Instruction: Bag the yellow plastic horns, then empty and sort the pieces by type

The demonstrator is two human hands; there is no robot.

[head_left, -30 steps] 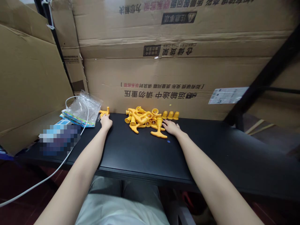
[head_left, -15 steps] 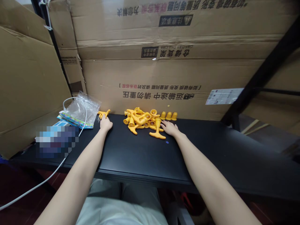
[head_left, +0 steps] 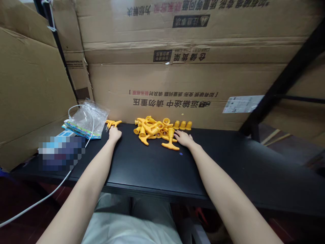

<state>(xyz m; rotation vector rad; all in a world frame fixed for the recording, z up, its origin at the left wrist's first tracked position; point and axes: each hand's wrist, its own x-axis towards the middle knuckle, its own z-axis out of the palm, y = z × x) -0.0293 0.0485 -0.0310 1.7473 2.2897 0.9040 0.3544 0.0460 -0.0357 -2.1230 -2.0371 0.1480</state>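
Note:
My left hand (head_left: pixel 115 134) is at the back left of the black table, its fingers closed on a yellow corkscrew (head_left: pixel 113 122) with a T-shaped handle. Thin metal spirals show just left of the fingers, and the fingertips are partly hidden. My right hand (head_left: pixel 183 138) lies palm down with its fingers stretched out, at the right side of a heap of yellow corkscrew parts (head_left: pixel 152 129). Its fingertips are close to a yellow T-handled piece (head_left: pixel 170 145) standing in a bell-shaped sleeve; contact is unclear. Behind that hand, three yellow sleeves (head_left: pixel 182 125) stand in a row.
A clear plastic bag (head_left: pixel 93 113) with a colourful edge lies left of my left hand. A white cable (head_left: pixel 61 184) crosses the table's left side, beside a pixelated item (head_left: pixel 61 152). Cardboard (head_left: pixel 162 78) walls the back, and a black post (head_left: pixel 281 74) slants at right.
The corkscrew handle at my left hand has shifted slightly right and turned a little. My right hand and the heap look the same.

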